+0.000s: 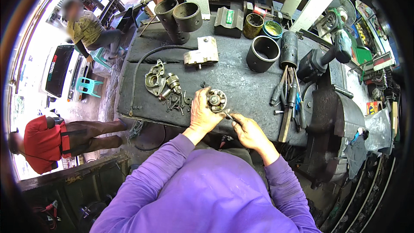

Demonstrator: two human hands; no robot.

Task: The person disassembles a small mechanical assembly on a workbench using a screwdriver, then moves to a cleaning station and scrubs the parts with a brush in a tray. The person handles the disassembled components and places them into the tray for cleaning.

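Observation:
At the bench's front edge my left hand (pixel 202 114) is closed round a round metal motor part (pixel 216 100), its open end up and showing a small hub with several pieces around it. My right hand (pixel 250 133) grips a thin dark hand tool (pixel 230 116), its tip against the near side of that part; the exact kind of tool is hidden by my fingers. Left of my hands lie a cast metal housing (pixel 155 79), a gear shaft (pixel 173 83) and several loose bolts (pixel 176 102). Beyond them sits a pale metal casing (pixel 202 52).
The dark bench (pixel 233 77) bears a black cylinder (pixel 263 53), several screwdrivers (pixel 293 97), a wooden strip (pixel 285 125), tall metal sleeves (pixel 171 19) and a bench vise (pixel 319 62). A black hose (pixel 140 67) curves along the left. Two people (pixel 92 30) are off to the left.

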